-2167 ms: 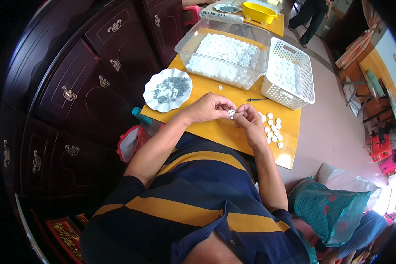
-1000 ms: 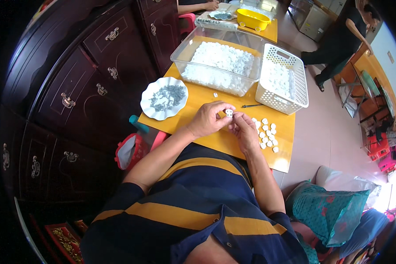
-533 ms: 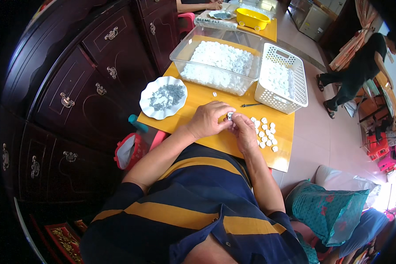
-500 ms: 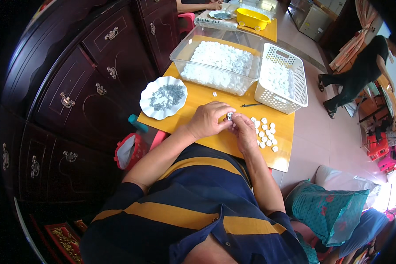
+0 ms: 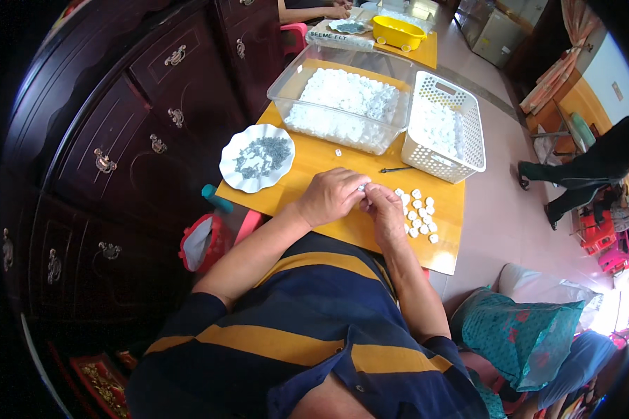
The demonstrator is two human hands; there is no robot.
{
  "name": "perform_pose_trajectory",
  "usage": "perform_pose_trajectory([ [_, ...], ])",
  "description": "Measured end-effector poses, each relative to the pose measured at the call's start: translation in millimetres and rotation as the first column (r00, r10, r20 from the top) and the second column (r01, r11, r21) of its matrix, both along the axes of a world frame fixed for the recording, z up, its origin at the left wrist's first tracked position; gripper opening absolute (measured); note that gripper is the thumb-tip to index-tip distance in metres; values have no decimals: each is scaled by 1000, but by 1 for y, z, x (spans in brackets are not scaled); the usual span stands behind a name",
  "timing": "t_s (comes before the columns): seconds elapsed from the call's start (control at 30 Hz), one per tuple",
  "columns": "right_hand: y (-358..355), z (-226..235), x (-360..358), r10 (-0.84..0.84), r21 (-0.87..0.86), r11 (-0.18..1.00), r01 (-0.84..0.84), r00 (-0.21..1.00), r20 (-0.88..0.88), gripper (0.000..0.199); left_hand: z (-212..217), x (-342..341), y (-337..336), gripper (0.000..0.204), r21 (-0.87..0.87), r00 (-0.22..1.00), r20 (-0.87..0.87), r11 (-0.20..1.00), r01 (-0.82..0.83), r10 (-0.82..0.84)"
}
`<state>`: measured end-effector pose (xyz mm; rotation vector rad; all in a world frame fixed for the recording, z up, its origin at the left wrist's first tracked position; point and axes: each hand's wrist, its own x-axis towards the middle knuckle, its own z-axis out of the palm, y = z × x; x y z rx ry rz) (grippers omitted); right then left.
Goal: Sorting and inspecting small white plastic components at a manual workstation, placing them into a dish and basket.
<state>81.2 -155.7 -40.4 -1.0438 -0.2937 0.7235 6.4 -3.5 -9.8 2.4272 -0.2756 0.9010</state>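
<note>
Over the near part of the yellow table, my left hand [image 5: 330, 198] and my right hand [image 5: 384, 211] meet fingertip to fingertip. Pinched between them is a small white plastic piece [image 5: 362, 187], mostly covered by my fingers. Beside my right hand lie several loose white pieces [image 5: 417, 213] of a similar kind. A single white piece [image 5: 338, 152] rests beyond my hands, and a thin dark tool [image 5: 397, 169] lies in front of the white basket. To the left, a scalloped white plate [image 5: 239, 181] carries many small dark grey parts.
A clear plastic bin [image 5: 281, 91] and a perforated white basket [image 5: 474, 133], both holding many white pieces, stand along the table's far side. Farther off are a yellow tub [image 5: 398, 31] and another person's hands [image 5: 339, 10]. Dark cabinets [image 5: 119, 140] line the left; a person walks at right.
My fingers have closed further over the small white piece, so less of it shows. The walking person has moved right and nearer. The whole view has shifted slightly.
</note>
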Motion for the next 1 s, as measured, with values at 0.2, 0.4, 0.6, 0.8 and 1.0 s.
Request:
perform_pose_trajectory([
  [0.2, 4, -11, 5, -52, -141, 988, 69, 991, 122, 18, -1, 0, 2, 18, 5, 999, 27, 1000, 18, -18],
  [0.4, 2, -10, -1, -59, -73, 995, 68, 990, 128, 19, 0, -4, -1, 22, 16, 999, 42, 1000, 18, -19],
  [0.6, 3, -12, 4, -44, -166, 984, 60, 994, 98, 18, -7, -1, 1, 23, -15, 1000, 21, 1000, -2, 2],
  [0.8, 1, -20, 14, -41, -130, 989, 78, 963, 267, 19, -2, 1, 1, 24, -1, 1000, 12, 1000, -13, 13],
  [1.0, 0, -22, 15, -27, -109, 993, 50, 979, 204, 19, -6, 1, 4, 24, 40, 1000, -23, 999, 5, -4],
])
